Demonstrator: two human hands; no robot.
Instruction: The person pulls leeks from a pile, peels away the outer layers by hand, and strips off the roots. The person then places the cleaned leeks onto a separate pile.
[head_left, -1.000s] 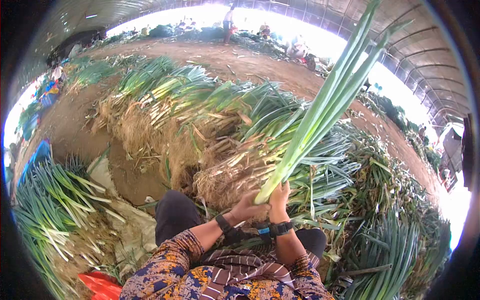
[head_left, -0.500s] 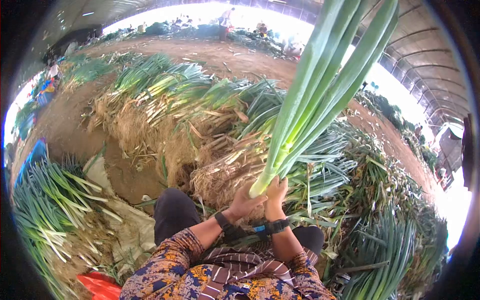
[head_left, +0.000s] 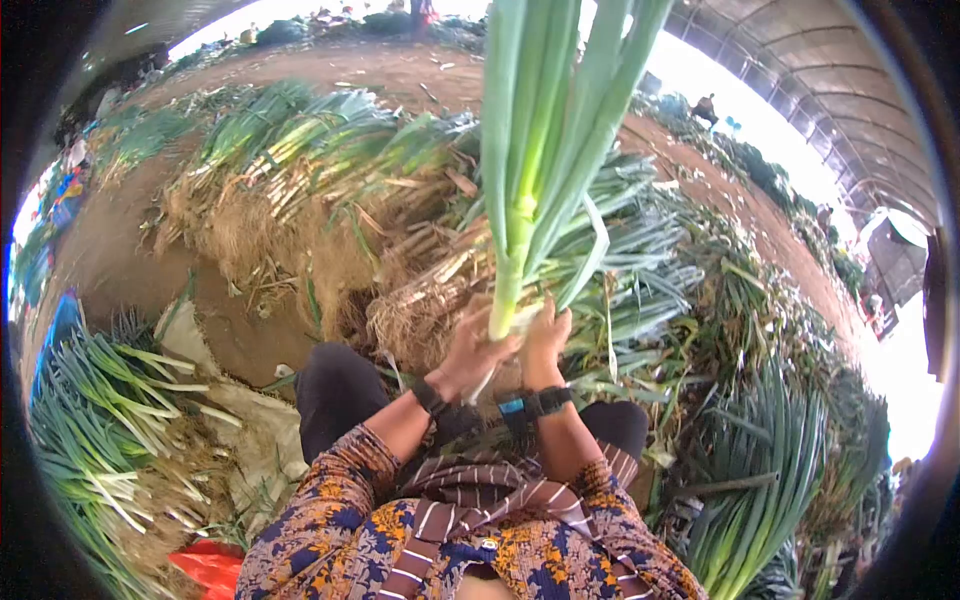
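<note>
A big green onion (head_left: 518, 225) stands upright in front of me, with its pale stem low and its long leaves reaching past the top of the view. My left hand (head_left: 470, 350) is closed around the lower stem. Just beside it, my right hand (head_left: 545, 340) is closed on an outer leaf (head_left: 597, 240), which bends away from the stem on the right. A thin pale strip hangs below my hands. Behind them lies a heap of rooty, untrimmed green onions (head_left: 430, 300).
Cleaned green onions (head_left: 110, 400) lie at left on a pale sack (head_left: 255, 450), near a red plastic bag (head_left: 210, 568). More green onions (head_left: 770, 480) and stripped leaves (head_left: 740, 290) are piled at right. A row of rooty bundles (head_left: 270, 220) stretches across the dirt floor.
The green onion has shifted left in view and stands straighter. An outer leaf has come away from the stem toward my right hand.
</note>
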